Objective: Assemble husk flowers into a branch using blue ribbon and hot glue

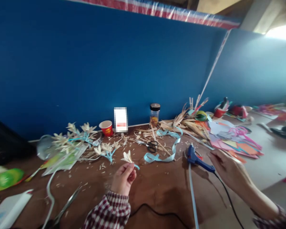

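Note:
My left hand (124, 178) is closed in a pinch on a small flower (127, 157) with cream, husk-like petals and a short blue stem. To the right, my right hand (231, 173) hovers beside the handle of a blue glue gun (197, 160), seemingly apart from it. The fingers of that hand are loosely extended, with nothing visible in them. The glue gun rests on the brown table with its nozzle pointing away from me. Beyond my left hand lies a finished-looking spray of similar flowers (107, 151) on blue stems. A larger bunch (77, 135) is farther left.
Curled light-blue ribbon (173, 149), black-handled scissors (152, 146) and husk scraps cover the middle. A red paper cup (106, 128) and a black-lidded jar (154, 115) stand by the blue partition (124, 63). Coloured paper (226, 140) lies right; more scissors (68, 203) lie front left.

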A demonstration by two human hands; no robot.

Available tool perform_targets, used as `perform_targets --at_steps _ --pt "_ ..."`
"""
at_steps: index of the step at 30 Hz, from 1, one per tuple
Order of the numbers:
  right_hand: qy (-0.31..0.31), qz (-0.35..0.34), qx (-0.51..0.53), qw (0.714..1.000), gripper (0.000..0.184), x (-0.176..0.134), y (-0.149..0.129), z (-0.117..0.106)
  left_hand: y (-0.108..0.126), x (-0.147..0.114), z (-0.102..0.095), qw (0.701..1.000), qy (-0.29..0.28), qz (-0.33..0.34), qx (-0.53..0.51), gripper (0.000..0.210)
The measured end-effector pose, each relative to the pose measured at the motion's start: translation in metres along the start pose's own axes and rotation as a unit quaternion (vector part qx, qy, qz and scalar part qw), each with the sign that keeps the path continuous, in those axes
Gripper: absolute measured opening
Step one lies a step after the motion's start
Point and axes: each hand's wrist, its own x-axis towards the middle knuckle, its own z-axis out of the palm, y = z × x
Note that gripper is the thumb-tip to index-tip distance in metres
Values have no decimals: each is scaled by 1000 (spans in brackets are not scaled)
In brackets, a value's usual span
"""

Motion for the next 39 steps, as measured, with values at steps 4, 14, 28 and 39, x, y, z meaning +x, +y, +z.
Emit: perform_targets --at_steps 4,14,28,39 --pt "-153 -76 197 965 17 6 -73 17 13 -10 -2 997 -59 -31 -32 28" --pt "-374 -137 415 818 15 -28 -225 78 25 -51 -38 997 -38 60 -8 37" --pt "-425 -189 400 790 27 -47 -250 117 26 -66 -88 971 54 176 155 26" --pt "-305 -208 203 907 15 28 -291 172 47 -51 -107 974 134 172 -59 36"
